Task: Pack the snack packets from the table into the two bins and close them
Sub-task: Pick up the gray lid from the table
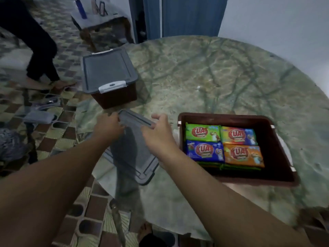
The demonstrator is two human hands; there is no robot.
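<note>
grey lid [131, 157] beside open bin [283, 175] on tabletop [213, 77] | left hand [108, 125], right hand [158, 131] pinching far edge, fingers curled | likely light, stiff, slightly flexible; best held at short edges | snack packets [222, 145] inside bin | closed bin [108, 73] behind, path unobstructed

Upper left of the frame: a second person's dark-clad legs [38, 50] on a patterned tiled floor [16, 111], beside a small cloth-covered side table [99, 20] bearing a blue bottle [81, 8]; top centre, a blue curtain [188, 15] against a pale wall [277, 18].
</note>
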